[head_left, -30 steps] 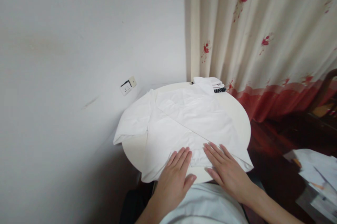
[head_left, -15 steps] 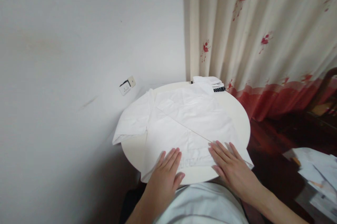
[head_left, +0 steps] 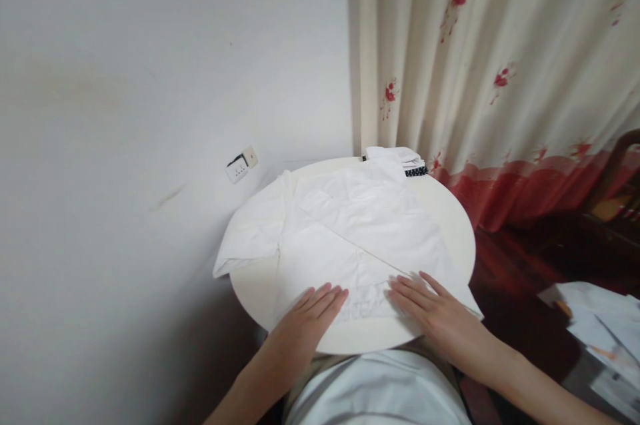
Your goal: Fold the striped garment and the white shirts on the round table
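Note:
A white garment [head_left: 370, 225] lies spread over a round white table [head_left: 457, 225], one sleeve reaching past the left rim. A diagonal edge crosses its front, with one side overlapping the other. My left hand [head_left: 313, 315] rests flat on the near left part of the cloth, fingers stretched out together. On the near right part, my right hand [head_left: 430, 308] lies flat too, its fingertips by the lower end of the diagonal edge. Neither hand grips anything.
Folded white cloth [head_left: 393, 155] sits at the table's back edge, with dark dotted fabric [head_left: 416, 172] beneath it. A wall with a socket [head_left: 237, 170] stands left, a curtain [head_left: 480, 92] behind. White papers or bags [head_left: 600, 318] are at lower right.
My left hand has turned, its fingers now pointing more to the right. My right hand has shifted slightly left over the cloth. The garment lies almost as before.

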`<state>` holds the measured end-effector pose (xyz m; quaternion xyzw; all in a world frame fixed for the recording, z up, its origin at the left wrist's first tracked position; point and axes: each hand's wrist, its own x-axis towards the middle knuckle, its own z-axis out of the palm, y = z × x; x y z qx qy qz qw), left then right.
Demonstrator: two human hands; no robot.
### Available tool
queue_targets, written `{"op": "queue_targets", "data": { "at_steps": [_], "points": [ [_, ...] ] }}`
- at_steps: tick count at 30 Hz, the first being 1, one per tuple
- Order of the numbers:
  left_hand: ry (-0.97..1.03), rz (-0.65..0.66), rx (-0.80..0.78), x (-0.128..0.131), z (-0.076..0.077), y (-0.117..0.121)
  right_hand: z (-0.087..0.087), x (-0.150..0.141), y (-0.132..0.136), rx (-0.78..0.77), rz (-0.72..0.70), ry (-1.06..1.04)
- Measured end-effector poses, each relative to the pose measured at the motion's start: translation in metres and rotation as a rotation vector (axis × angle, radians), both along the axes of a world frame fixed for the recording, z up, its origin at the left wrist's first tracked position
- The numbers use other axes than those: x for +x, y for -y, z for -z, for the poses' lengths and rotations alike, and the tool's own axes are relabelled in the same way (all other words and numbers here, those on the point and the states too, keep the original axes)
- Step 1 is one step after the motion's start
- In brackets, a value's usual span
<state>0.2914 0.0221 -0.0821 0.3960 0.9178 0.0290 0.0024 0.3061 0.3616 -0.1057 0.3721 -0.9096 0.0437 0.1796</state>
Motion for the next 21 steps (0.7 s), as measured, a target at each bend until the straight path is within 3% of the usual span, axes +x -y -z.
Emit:
{"op": "queue_targets", "data": {
  "at_steps": [3,7,12,17,21],
  "points": [
    [-0.015,-0.006,0.017,0.004,-0.011,0.005,0.005,-0.002,-0.005,0.01,0.044,-0.007],
    [-0.079,-0.026,0.019,0.006,-0.012,0.024,0.007,-0.003,-0.025,0.056,0.037,-0.04],
    [-0.102,0.021,0.058,0.005,-0.002,0.057,0.008,0.002,-0.063,0.051,-0.003,-0.035],
    [-0.206,0.001,0.133,0.009,0.012,0.085,0.031,0.006,-0.102,-0.086,0.056,-0.048],
    [-0.313,-0.036,0.261,0.013,0.022,0.096,0.048,0.01,-0.116,-0.196,0.034,-0.091]
  ]
}}
